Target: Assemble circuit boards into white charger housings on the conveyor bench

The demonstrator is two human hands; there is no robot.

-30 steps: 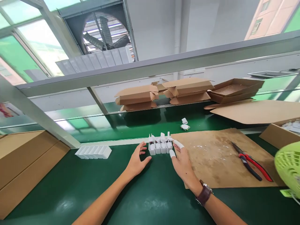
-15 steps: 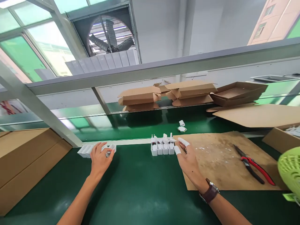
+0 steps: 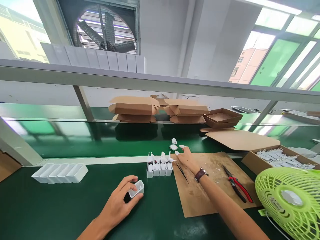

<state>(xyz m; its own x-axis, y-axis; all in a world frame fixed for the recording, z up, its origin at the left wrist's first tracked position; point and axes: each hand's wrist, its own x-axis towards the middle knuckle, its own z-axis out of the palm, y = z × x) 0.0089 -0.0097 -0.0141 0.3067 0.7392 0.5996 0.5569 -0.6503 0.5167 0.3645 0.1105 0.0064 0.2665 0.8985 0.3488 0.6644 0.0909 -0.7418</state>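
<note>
Between the thumb and fingers of my left hand (image 3: 122,196) is a small white open-topped case (image 3: 137,189), held over the green table. My right hand (image 3: 187,158) reaches over the back of the brown sheet, its thumb and forefinger apart, both tips in white covers. Just beyond those tips lie small white parts (image 3: 173,146). A group of filled white cases (image 3: 160,169) stands between my hands, with white pieces on top. Thin dark tweezers (image 3: 182,172) rest at the left edge of the brown sheet. A row of white cases (image 3: 60,173) sits at the left.
Red and black pliers (image 3: 237,185) lie on the brown sheet (image 3: 200,196). A green fan (image 3: 290,200) stands at the right, before a cardboard box (image 3: 252,161) of white parts. Folded cartons (image 3: 135,106) and a metal rail (image 3: 160,81) are at the back.
My left hand has brought a white case away from the left row toward the middle. My right hand has let go of the tweezers and moved toward the small parts behind. The view has turned right.
</note>
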